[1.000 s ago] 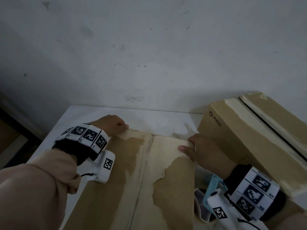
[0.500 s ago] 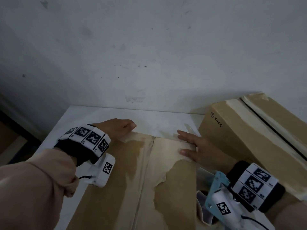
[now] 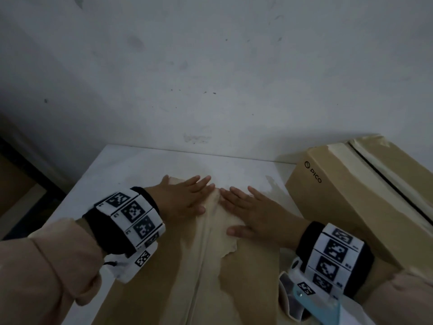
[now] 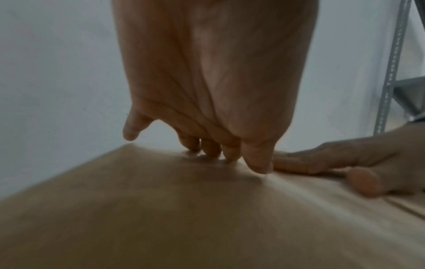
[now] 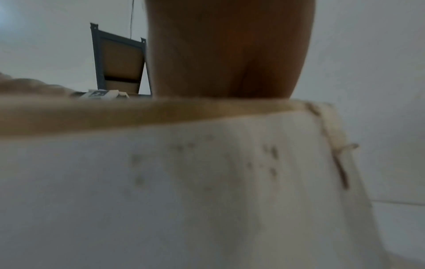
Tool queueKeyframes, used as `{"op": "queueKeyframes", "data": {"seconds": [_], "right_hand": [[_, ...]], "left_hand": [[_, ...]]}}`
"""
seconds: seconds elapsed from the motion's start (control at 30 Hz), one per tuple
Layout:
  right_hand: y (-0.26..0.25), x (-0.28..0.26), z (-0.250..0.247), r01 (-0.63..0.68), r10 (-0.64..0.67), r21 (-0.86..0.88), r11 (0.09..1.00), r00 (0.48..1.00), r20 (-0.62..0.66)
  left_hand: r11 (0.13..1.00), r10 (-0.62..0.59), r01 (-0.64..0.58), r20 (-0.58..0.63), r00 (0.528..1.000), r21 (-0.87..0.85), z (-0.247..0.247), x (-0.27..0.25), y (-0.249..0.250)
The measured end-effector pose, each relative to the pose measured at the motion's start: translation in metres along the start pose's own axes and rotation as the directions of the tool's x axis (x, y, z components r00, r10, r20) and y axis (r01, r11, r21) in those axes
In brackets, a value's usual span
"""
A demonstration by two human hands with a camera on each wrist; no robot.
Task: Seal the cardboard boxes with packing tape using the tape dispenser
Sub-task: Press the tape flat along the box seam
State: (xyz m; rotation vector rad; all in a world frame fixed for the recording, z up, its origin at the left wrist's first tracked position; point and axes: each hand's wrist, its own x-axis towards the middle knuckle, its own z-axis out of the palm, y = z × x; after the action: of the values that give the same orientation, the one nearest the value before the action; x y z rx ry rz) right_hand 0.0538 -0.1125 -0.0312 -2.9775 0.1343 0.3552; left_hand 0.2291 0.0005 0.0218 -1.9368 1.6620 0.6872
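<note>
Fingers [image 3: 199,182] of the left hand [image 3: 180,200] and right hand [image 3: 255,214] are lying straight and slightly spread, pressing the flaps of the near cardboard box [image 3: 164,277] on the worktop [image 3: 131,165]; a second box [image 3: 356,198] is sitting at 3 o'clock.

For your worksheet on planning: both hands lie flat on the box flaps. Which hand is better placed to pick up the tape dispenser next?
Probably the right hand: the blue tape dispenser lies just under its wrist, right of the box; the left hand would have to cross over.
</note>
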Motion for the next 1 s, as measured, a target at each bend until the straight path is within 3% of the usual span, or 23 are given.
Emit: {"op": "queueKeyframes", "data": {"seconds": [0.13,0.3,0.4,0.53,0.7,0.8,1.0], "right_hand": [[0.009,-0.026,0.005,-0.088,0.083,-0.057,0.994,0.994,-0.077],[0.005,-0.038,-0.004,-0.077,0.069,-0.051,0.996,0.987,-0.146],[-0.007,-0.022,-0.011,-0.086,0.082,-0.03,0.996,0.992,-0.092],[-0.012,0.0,-0.011,0.013,-0.013,0.014,1.0,1.0,0.006],[-0.003,-0.004,-0.006,0.051,-0.05,0.012,0.999,0.996,-0.077],[0.004,-0.022,-0.004,-0.013,0.013,0.112,0.994,1.0,-0.006],[0.006,-0.061,0.006,-0.105,0.113,0.22,0.97,0.993,-0.025]], "left_hand": [[1.0,-0.031,0.031,-0.001,1.0,0.001,0.004,0.0,-0.003],[0.999,-0.033,0.032,0.011,0.999,0.042,0.009,-0.005,0.003],[0.997,-0.011,0.009,0.022,1.0,0.081,0.01,-0.01,0.008],[0.997,-0.034,0.032,0.027,0.999,0.07,0.006,-0.01,0.007],[1.0,-0.018,0.018,0.0,1.0,0.025,0.007,-0.011,0.001],[0.999,-0.038,0.038,-0.002,0.999,-0.037,0.011,-0.019,-0.009],[0.989,-0.108,0.108,0.004,0.994,-0.103,0.022,-0.035,-0.026]]}}
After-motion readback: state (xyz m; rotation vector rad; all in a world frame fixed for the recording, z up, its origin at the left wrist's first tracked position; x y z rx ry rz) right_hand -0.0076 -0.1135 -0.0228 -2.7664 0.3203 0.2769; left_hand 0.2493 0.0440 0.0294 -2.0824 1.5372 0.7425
